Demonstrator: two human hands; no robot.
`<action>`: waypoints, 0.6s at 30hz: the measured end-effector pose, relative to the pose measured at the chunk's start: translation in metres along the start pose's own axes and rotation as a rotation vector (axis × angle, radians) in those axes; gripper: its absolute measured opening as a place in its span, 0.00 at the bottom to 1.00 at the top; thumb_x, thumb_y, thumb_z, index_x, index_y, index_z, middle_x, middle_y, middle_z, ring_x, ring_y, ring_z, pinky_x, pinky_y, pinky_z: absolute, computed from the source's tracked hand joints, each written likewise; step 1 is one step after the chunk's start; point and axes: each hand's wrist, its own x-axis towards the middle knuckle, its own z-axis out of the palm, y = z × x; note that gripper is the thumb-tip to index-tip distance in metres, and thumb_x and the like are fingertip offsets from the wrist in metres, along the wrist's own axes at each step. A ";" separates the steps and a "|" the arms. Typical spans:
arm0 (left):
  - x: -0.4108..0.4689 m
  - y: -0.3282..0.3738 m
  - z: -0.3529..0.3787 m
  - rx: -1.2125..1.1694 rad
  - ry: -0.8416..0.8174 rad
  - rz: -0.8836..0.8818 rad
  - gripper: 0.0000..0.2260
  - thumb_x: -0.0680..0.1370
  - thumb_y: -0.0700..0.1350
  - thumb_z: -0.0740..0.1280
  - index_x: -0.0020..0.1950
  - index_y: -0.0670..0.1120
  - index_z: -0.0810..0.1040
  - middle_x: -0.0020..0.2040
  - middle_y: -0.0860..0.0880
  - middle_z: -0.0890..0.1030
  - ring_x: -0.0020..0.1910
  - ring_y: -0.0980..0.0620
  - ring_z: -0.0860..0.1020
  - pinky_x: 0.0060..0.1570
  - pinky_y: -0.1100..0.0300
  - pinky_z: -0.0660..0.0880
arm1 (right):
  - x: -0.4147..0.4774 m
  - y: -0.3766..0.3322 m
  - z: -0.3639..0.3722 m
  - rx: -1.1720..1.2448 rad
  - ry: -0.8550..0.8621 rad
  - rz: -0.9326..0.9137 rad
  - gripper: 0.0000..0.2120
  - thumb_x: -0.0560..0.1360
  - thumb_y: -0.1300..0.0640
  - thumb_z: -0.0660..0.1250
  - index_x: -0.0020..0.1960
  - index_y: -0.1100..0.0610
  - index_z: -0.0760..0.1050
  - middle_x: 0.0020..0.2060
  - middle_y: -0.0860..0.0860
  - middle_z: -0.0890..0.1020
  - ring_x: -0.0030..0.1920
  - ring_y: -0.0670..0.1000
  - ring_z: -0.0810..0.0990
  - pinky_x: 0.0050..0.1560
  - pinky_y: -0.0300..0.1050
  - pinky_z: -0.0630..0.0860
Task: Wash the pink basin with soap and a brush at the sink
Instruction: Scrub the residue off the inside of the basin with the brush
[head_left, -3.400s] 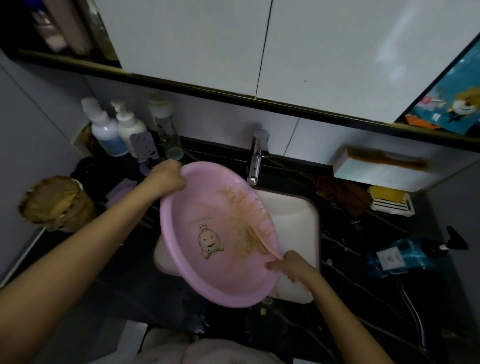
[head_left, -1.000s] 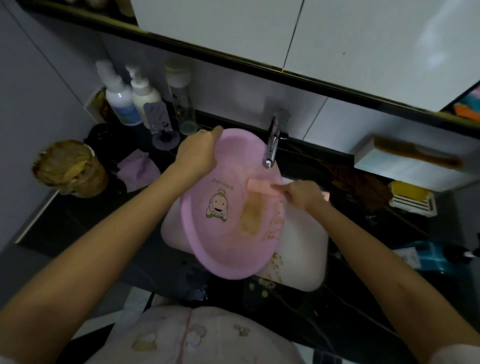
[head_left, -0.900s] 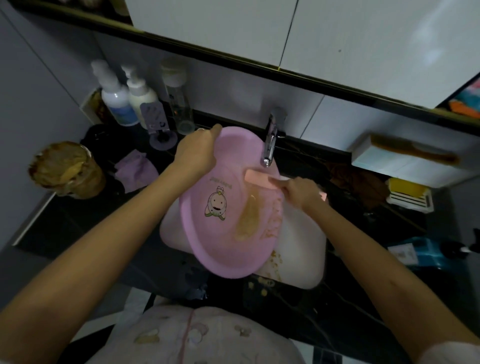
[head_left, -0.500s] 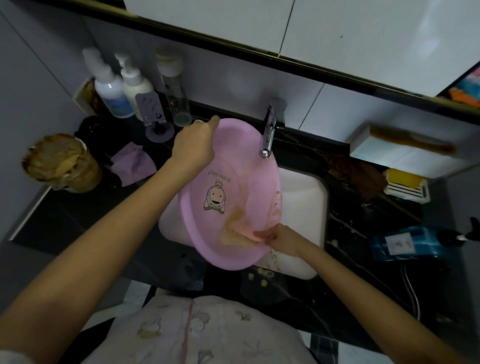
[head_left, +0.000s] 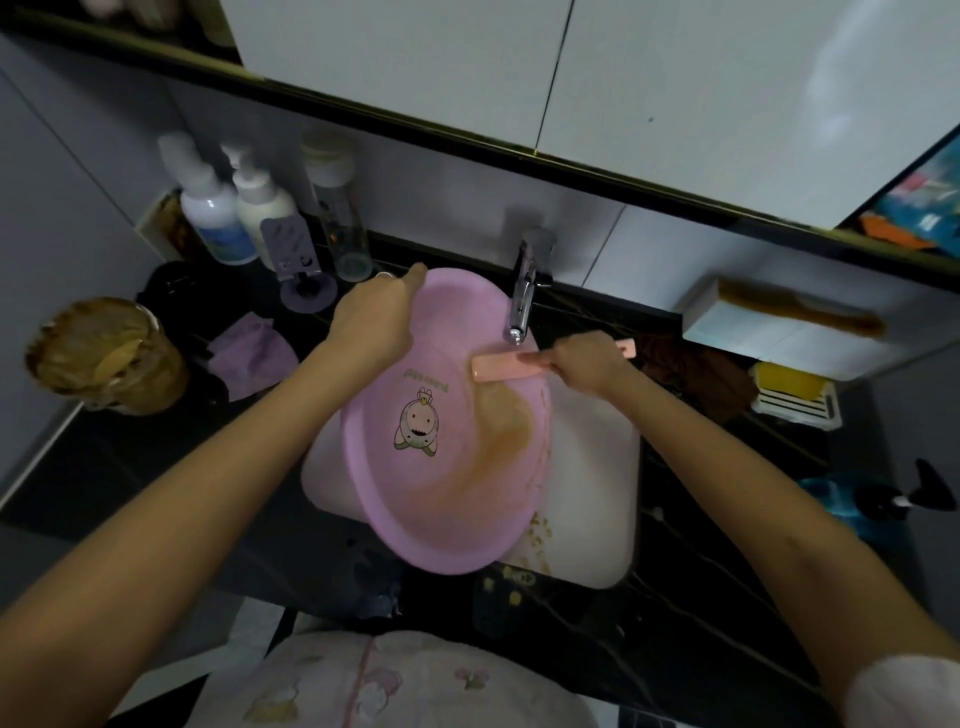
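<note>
far left on the dark table (head_left: 104, 478): open jar (head_left: 104, 356) of brown stuff, then a crumpled purple cloth (head_left: 254, 358). behind those, against the wall: two white pump bottles (head_left: 215, 218), a small purple stand (head_left: 300, 260), a clear bottle (head_left: 337, 218). next, left hand (head_left: 374, 322) with fingers curled over the far-left rim of the pink basin (head_left: 431, 499), gripping it. pink basin tilted up toward the camera, held over the white sink (head_left: 597, 467), near edge hanging past the sink's front rim. cartoon print (head_left: 417, 423) mid-floor, brown smear (head_left: 506, 428) down the right side of the inside. chrome faucet (head_left: 524, 291) just above the basin's far-right rim - no telling whether water runs. pink brush (head_left: 504, 367) lying flat against the inner wall right under the spout, head pointing left. right hand (head_left: 587, 361) wrapped round the brush handle, handle end poking out to the right. brown flecks (head_left: 537, 535) on the sink's front wall below the basin. further right: white tray (head_left: 753, 335) with a brown comb (head_left: 800, 312) on it, yellow block (head_left: 787, 379) on a ribbed dish (head_left: 795, 408), blue bottle (head_left: 826, 499) on its side at the table's right edge.
</note>
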 end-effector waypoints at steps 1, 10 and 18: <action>0.000 0.000 0.000 0.004 -0.001 -0.001 0.32 0.71 0.30 0.62 0.74 0.46 0.59 0.52 0.38 0.73 0.46 0.37 0.75 0.35 0.52 0.65 | 0.003 0.007 -0.004 0.005 0.064 -0.010 0.21 0.81 0.53 0.54 0.71 0.35 0.61 0.46 0.54 0.79 0.47 0.57 0.80 0.36 0.45 0.66; -0.002 0.006 -0.004 0.029 -0.005 -0.002 0.33 0.72 0.30 0.62 0.74 0.45 0.58 0.52 0.38 0.73 0.46 0.38 0.75 0.35 0.52 0.66 | -0.005 0.026 0.007 0.027 -0.094 -0.025 0.19 0.81 0.50 0.54 0.69 0.34 0.63 0.51 0.50 0.81 0.50 0.53 0.80 0.39 0.42 0.68; -0.002 0.007 -0.003 0.038 -0.001 -0.003 0.34 0.71 0.30 0.62 0.75 0.46 0.57 0.52 0.38 0.73 0.43 0.40 0.73 0.35 0.53 0.66 | -0.011 0.020 0.022 0.083 -0.089 0.035 0.19 0.81 0.50 0.55 0.69 0.34 0.63 0.53 0.52 0.80 0.51 0.55 0.80 0.41 0.45 0.70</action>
